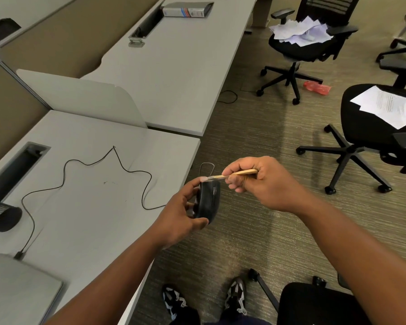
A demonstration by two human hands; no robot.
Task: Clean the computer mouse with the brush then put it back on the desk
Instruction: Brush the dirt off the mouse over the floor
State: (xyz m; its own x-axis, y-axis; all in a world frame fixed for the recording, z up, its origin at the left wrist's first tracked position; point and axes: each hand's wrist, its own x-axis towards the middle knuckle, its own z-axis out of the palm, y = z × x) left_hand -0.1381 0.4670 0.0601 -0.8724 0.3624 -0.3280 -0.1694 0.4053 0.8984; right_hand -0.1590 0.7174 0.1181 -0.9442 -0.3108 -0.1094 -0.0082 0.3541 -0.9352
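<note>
1. Two hands are working off the front edge of the grey desk (96,212), above the carpet, with one item held in each.
2. Left hand (178,216): I am gripping the black computer mouse (209,202), thumb curled under its near end and fingers wrapped round the far side. I am holding it on edge, raised in the air, just beyond the desk's corner and not resting on anything.
3. Right hand (256,181): I am pinching the wooden-handled brush (232,175) between thumb and fingers, remaining fingers curled beneath. The handle is lying roughly level, with the pale bristles pointing left.
4. Contact: the bristle tip is meeting the mouse's upper end, close to my left fingertips. Blur is keeping me from telling exactly which seam it is touching.
5. Cable (89,164): a thin black lead is snaking in loops over the desk towards a plug at the closed grey laptop (21,289); a loop is also rising behind the mouse.
6. Step in hand, by my judgement: the brushing itself is going on, and the return to the desk is not yet done.
7. Next move, as I judge it: short light strokes along the top, then a turn of the left wrist to present the sides and underside.
8. Caution: I am minding the cable loop, since a tug there could shift the mouse in my grip.
</note>
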